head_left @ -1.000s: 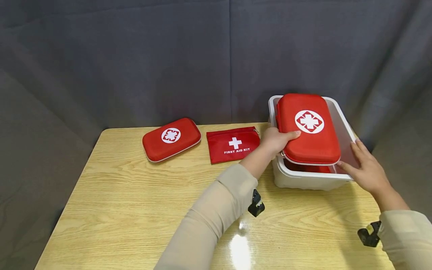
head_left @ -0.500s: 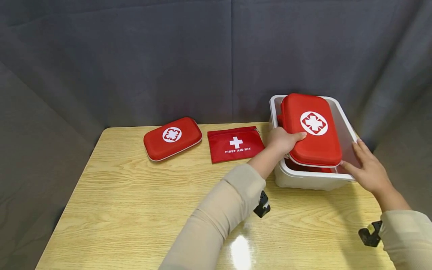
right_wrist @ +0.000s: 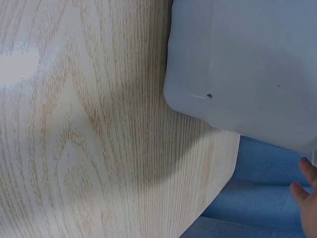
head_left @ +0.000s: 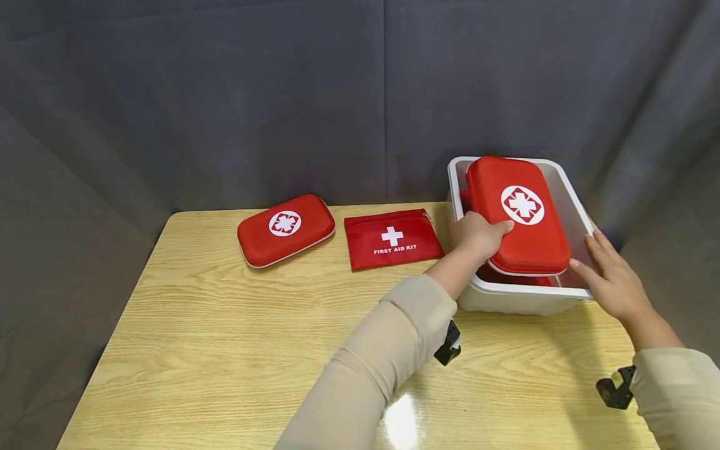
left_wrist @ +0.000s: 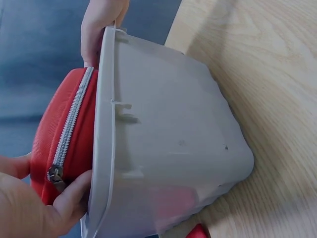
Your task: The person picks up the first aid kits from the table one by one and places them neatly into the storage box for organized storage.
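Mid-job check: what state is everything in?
White bin: upright, open-topped, red item inside.
Large red case: tilted in the bin's mouth, visible zip closed.
Small red case: closed, on the table.
First aid pouch: flat; zip unclear.
Left hand: gripping large red case.
Right hand: straddling the bin's rim.

large red case (head_left: pixel 525 215) shifted slightly right, left hand (head_left: pixel 478 236) further right

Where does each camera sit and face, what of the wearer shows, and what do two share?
Head: worn on the head, facing forward and down at table, white bin and red case; left hand, right hand and sleeves show.
Left wrist: worn there, facing bin and case; both hands partly show.
Right wrist: worn there, facing bin and table; right hand partly shows.
Both wrist views share the bin's outside.
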The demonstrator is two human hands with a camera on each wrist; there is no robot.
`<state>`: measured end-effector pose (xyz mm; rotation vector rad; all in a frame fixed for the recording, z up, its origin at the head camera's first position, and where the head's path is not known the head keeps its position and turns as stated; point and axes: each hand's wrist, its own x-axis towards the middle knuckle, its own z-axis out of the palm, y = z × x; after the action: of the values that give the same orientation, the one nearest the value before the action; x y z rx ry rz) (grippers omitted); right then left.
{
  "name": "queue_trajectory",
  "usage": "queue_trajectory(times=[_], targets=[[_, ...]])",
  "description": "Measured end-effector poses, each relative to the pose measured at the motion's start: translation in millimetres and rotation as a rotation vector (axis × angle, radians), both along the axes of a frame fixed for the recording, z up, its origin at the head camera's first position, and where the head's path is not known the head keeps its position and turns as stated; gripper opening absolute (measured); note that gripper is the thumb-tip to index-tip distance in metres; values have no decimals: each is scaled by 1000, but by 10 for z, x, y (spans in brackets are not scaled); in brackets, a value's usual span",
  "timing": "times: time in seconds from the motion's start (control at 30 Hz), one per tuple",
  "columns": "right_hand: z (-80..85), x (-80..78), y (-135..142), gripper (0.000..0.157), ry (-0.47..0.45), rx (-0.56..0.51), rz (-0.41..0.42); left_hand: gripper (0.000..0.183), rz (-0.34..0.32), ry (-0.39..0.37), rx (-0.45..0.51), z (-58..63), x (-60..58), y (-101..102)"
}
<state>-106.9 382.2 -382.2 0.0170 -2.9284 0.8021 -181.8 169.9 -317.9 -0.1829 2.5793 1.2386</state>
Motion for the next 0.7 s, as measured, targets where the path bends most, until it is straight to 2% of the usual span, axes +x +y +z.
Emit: queue_trajectory(times=[0.13,0.37,0.6,0.7], targets=[[7,-1,-3,60,-5,0,3,43,-9,-17,-47,3,15,33],[9,4,-16,57,7,-7,9,51,11,-46,-68,-56,49,123],[9,-1,-7,58,-7,-6,3,53,46,-67,-18,-93,84,194],[9,-6,-7,60,-15,-5,-6,53,49,-75,-40,-120,87,224]])
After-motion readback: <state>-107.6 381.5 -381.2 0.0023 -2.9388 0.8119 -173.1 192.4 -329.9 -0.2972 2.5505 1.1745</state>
